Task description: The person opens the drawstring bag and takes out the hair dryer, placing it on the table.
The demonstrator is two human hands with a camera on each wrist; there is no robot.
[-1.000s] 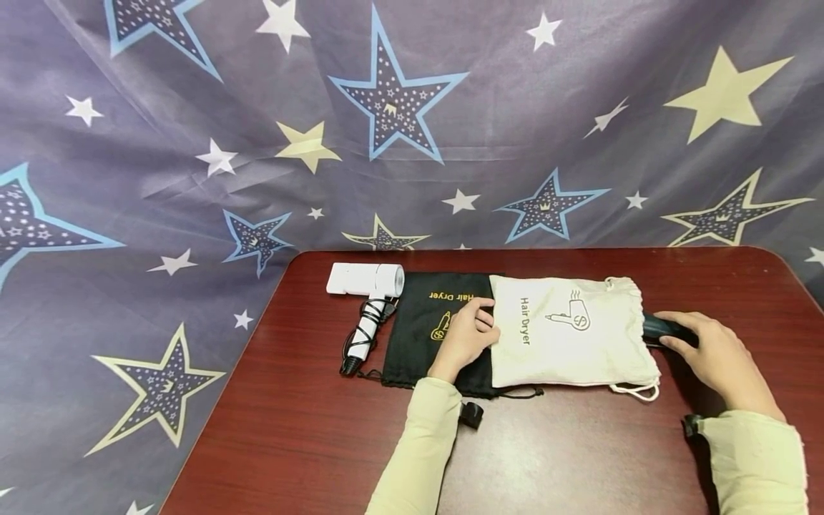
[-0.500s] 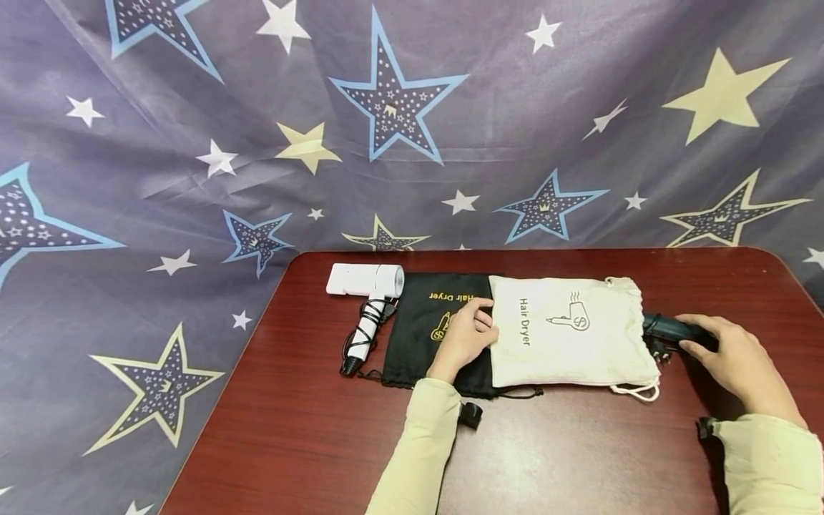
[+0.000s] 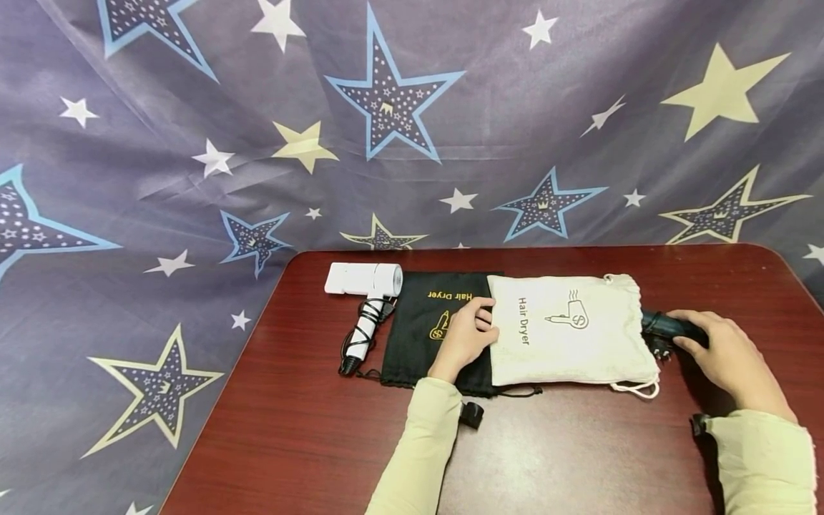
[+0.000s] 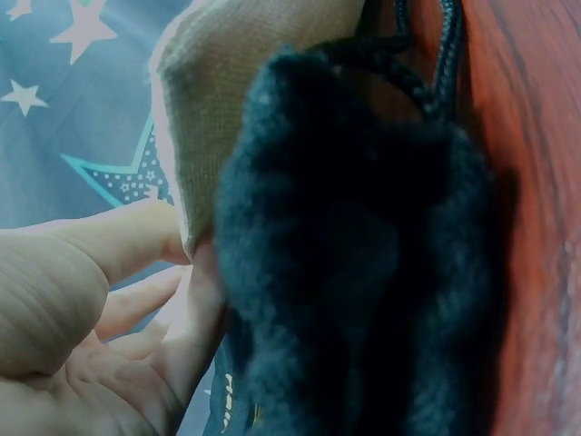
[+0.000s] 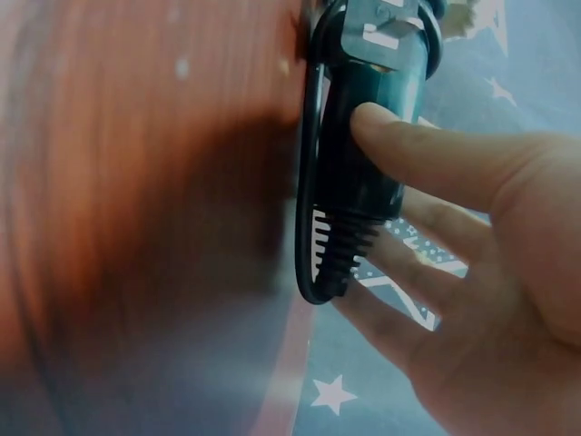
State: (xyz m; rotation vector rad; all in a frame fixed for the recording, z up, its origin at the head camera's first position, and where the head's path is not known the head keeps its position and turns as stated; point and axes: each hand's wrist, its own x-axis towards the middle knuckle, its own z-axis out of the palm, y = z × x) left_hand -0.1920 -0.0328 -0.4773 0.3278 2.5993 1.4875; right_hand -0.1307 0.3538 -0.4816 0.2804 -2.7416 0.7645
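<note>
While the left hand (image 3: 465, 336) rests at the near edge of the cream bag (image 3: 569, 332), its thumb and fingers pinch the bag's left border where it overlaps the black bag (image 3: 421, 329); the left wrist view shows the cream cloth caught between thumb and fingers (image 4: 118, 245), with the dark fuzzy cloth just beside it. The right hand (image 3: 724, 354) is at the other end, its grip closed round the handle of a dark hair dryer (image 3: 666, 327) that sticks out of the cream bag's gathered mouth. In the right wrist view the thumb presses the dark handle (image 5: 368, 154), the fingers wrap behind it, and a black cord loops along the handle with a plug's metal prongs showing at the top. The dryer's handle lies low over the bench (image 3: 579, 458), to the right of the bag; how far its body reaches inside the bag is hidden by the cloth.

The cream bag lies flat on the bench, printed with "Hair Dryer" and a small dryer drawing, its drawstring trailing at the near right corner. The black bag lies under its left edge, with gold print. Left of that lies a white hair dryer (image 3: 365, 286), its cord wound round the handle. A star-patterned cloth (image 3: 193, 143) hangs behind.
</note>
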